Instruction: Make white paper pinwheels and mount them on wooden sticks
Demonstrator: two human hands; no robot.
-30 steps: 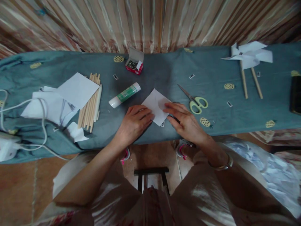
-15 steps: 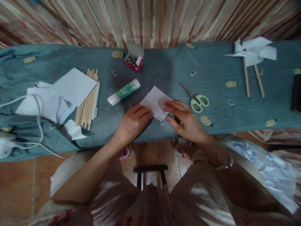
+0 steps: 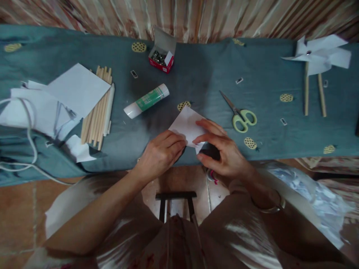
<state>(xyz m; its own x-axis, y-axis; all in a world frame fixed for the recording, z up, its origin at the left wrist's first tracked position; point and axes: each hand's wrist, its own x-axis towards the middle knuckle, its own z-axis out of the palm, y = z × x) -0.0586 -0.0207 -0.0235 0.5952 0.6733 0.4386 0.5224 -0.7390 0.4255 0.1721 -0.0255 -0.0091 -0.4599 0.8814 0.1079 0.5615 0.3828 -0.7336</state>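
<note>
A small white paper square (image 3: 187, 121) with a corner pointing away from me lies at the front of the cloth. My left hand (image 3: 161, 153) has its fingers pressed together on the paper's left side, near the lower edge. On the right side, my right hand (image 3: 221, 147) has its fingers on the paper and its thumb at the lower corner, where a small flap bends out. Part of the paper's lower edge is hidden by my fingers. Green-handled scissors (image 3: 243, 119) lie to the right of my right hand. A green-and-white glue stick (image 3: 150, 100) lies beyond my left hand.
A red box of metal pins (image 3: 162, 61) stands open at the back. Wooden sticks (image 3: 97, 112) and white paper sheets (image 3: 78, 89) lie left, beside a white cable (image 3: 33, 145). A paper pinwheel (image 3: 322, 56) rests at the far right. A bag of paper scraps (image 3: 314, 201) is below.
The view has shifted closer to the table. Both hands and the paper have come nearer to the front edge. A small flap now shows at the paper's lower corner by my right thumb.
</note>
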